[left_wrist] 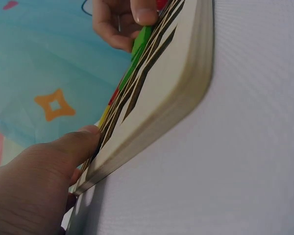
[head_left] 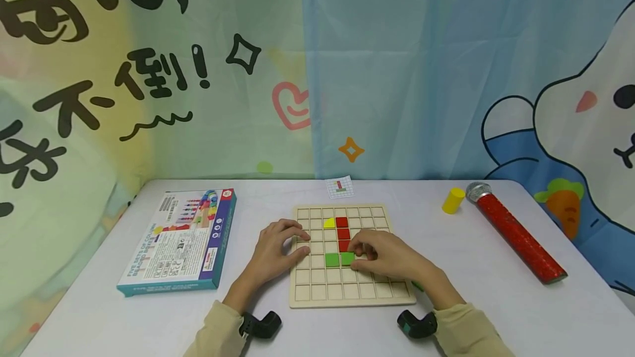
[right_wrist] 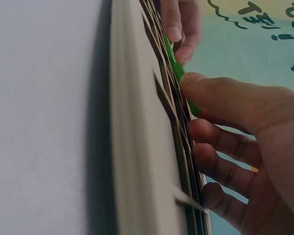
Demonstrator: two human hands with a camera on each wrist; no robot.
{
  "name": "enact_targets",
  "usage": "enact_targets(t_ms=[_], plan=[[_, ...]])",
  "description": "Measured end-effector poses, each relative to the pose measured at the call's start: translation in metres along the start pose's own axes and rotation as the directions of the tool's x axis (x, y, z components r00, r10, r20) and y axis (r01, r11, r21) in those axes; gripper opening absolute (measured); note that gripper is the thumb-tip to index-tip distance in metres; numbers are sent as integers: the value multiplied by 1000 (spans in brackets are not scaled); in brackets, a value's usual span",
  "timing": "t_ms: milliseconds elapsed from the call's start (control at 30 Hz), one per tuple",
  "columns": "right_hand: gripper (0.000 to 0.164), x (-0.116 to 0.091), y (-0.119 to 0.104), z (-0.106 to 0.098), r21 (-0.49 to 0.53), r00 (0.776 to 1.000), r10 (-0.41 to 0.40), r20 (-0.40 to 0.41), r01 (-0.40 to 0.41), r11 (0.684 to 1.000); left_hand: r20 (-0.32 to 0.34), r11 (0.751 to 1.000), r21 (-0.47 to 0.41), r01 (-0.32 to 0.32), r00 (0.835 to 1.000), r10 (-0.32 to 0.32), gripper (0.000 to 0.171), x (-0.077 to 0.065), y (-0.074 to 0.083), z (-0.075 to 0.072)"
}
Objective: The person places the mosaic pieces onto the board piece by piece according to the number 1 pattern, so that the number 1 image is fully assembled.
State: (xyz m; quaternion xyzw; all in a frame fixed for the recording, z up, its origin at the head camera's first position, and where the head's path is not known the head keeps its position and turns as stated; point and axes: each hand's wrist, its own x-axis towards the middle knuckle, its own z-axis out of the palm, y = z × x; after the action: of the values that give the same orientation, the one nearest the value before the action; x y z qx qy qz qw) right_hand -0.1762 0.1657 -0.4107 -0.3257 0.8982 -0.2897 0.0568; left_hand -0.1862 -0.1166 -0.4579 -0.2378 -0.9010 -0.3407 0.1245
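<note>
A wooden grid board (head_left: 317,293) lies on the table. On it are a yellow piece (head_left: 329,223), a column of red squares (head_left: 342,233) and a green square (head_left: 332,260). My right hand (head_left: 389,252) pinches a second green square (head_left: 347,258) beside the first, thumb and index finger at its right side. This square looks slightly tilted in the left wrist view. My left hand (head_left: 278,247) rests at the board's left edge, thumb and fingertips touching the rim. A small pattern card (head_left: 339,187) lies behind the board.
A boxed set (head_left: 173,241) lies at the left. To the right are a yellow cylinder (head_left: 453,201) and a long red tube (head_left: 518,236) with a silver end. Something green (head_left: 418,286) shows partly under my right wrist. A printed curtain (head_left: 367,70) hangs behind the table.
</note>
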Motion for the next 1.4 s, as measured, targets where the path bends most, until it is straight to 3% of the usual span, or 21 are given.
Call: enact_targets(t_ms=[267, 733, 1400], plan=[[25, 1, 0, 2, -27, 1000, -2, -6, 2, 1000, -5, 1000, 1, -10, 1000, 10, 20, 0, 0, 0], [25, -2, 0, 0, 20, 1000, 0, 2, 0, 1000, -5, 1000, -10, -15, 1000, 15, 19, -1, 1, 0], [24, -31, 26, -25, 81, 998, 69, -15, -67, 994, -2, 1000, -4, -5, 1000, 5, 19, -1, 0, 0]])
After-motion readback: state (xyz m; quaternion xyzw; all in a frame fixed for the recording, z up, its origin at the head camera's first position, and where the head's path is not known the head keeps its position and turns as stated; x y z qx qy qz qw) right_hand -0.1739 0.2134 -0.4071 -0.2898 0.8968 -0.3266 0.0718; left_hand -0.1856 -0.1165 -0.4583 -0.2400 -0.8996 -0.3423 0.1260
